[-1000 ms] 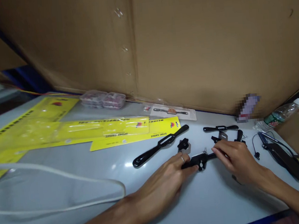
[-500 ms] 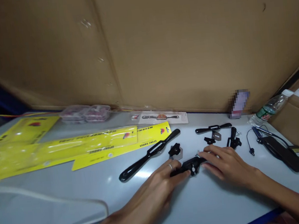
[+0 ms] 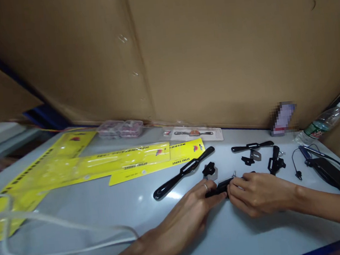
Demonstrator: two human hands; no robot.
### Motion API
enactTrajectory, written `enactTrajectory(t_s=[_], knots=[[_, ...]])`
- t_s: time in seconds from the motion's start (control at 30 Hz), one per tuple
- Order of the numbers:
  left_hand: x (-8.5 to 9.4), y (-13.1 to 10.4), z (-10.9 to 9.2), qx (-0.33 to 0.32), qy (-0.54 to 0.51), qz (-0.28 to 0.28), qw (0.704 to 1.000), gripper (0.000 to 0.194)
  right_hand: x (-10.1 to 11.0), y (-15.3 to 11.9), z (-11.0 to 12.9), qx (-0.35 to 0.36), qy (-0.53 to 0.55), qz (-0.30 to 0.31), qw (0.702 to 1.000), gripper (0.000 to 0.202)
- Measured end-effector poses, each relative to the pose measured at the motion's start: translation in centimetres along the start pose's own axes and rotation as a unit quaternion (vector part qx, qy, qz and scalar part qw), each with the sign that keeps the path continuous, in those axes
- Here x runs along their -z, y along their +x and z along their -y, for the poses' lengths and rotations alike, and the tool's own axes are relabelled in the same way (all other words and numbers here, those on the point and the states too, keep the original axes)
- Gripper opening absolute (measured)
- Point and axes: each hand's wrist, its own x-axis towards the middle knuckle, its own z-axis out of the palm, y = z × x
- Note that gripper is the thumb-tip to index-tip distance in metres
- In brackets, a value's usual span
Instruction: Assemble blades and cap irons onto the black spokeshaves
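Note:
A black spokeshave is held low over the table in front of me. My left hand, with a ring on one finger, grips its left handle between thumb and fingers. Closed over its middle are the fingers of my right hand, which hide the clamp part there. A small screw sticks up behind those fingers. Just beyond my left hand lie a black lever cap and a grey blade. A bare spokeshave body rests diagonally to the left of them.
Another spokeshave body, a cap, a blade and a third body lie at the right. Yellow packaging cards cover the left. A white cable, a plastic bottle and a black pouch also lie about.
My right hand has moved in over the spokeshave's middle, covering the clamp part seen before. The view has turned slightly left, so everything appears farther right. My left hand keeps its grip.

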Motion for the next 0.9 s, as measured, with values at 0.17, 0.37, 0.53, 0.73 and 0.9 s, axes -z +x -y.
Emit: enactTrajectory(t_s=[0.17,0.37,0.53,0.73,0.9], knots=[[0.5,0.1,-0.5,0.011,0.002,-0.006,1.000,0.066,-0.5,0.8,-0.5,-0.025,0.030,0.046,0.998,0.025],[-0.1,-0.3,0.2,0.007,-0.005,-0.017,1.000,0.068,-1.4,1.0,1.6,-0.214,0.098,0.057,0.970,0.016],[0.0,-0.4,0.2,0.001,-0.001,-0.024,1.000,0.076,-1.3,1.3,2.8,-0.310,0.140,0.051,0.939,0.025],[0.1,-0.4,0.0,-0.004,-0.002,-0.035,0.999,0.074,-0.4,-0.5,0.2,-0.198,0.129,0.032,0.971,0.018],[0.1,-0.4,0.1,-0.010,-0.015,-0.042,0.999,0.073,-0.3,-1.0,-0.8,-0.041,0.043,-0.009,0.998,0.026]])
